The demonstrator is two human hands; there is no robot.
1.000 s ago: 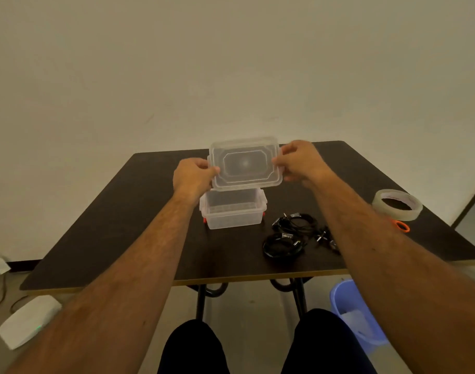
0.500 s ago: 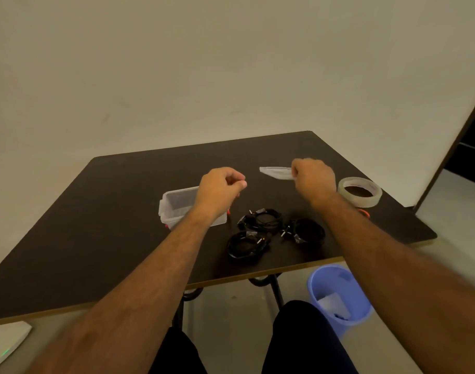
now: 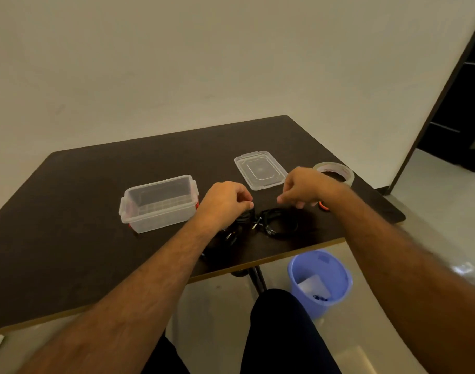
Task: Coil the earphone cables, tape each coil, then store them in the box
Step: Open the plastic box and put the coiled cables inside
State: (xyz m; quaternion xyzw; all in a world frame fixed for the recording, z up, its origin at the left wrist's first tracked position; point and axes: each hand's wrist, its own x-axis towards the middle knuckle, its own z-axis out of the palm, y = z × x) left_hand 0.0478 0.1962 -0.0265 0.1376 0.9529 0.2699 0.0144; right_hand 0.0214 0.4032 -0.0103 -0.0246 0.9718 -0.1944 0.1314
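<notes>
The left hand [image 3: 225, 201] and its forearm cover most of the earphone coils [image 3: 232, 233] near the table's [image 3: 69, 211] front edge; how many lie there cannot be told. The right forearm hides part of the tape roll [image 3: 336, 171] and all but a sliver of an orange object [image 3: 323, 205].

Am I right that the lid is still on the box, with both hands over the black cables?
Not quite. The head view shows the lid off, lying flat on the table to the right of the open box. Both hands, left and right, are over the black cables.
</notes>
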